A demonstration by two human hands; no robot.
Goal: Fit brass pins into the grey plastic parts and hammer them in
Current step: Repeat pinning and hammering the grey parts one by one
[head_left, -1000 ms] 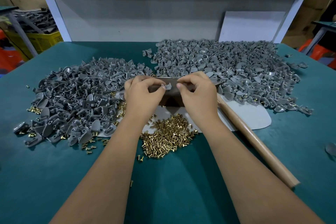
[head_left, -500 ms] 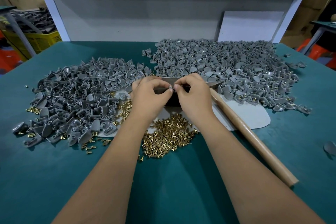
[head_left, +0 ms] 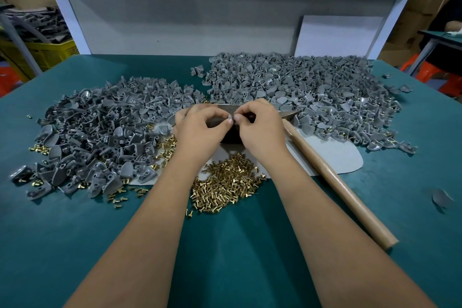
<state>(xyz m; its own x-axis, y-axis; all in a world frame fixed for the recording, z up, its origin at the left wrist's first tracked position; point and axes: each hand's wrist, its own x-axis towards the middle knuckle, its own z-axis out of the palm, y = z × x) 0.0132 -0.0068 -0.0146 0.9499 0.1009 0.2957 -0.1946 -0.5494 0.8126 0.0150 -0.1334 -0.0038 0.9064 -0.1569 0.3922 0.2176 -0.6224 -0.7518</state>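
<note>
Both hands meet over a dark metal block (head_left: 231, 132) at the table's middle. My left hand (head_left: 200, 130) pinches a small grey plastic part (head_left: 229, 117) between thumb and forefinger. My right hand (head_left: 260, 127) pinches at the same spot from the right; whether a brass pin is between its fingertips is hidden. A heap of loose brass pins (head_left: 227, 182) lies just below the hands. One pile of grey plastic parts (head_left: 100, 132) spreads to the left, a larger pile (head_left: 312, 92) to the right and behind.
A hammer with a long wooden handle (head_left: 337, 187) lies diagonally at the right, its head by the block. A pale mat (head_left: 345, 160) lies under the work spot on the teal table (head_left: 225, 257). A white board (head_left: 337, 35) leans against the back wall.
The two hands have drawn closer together, fingertips now touching around the small grey part. The hammer and piles have not moved.
</note>
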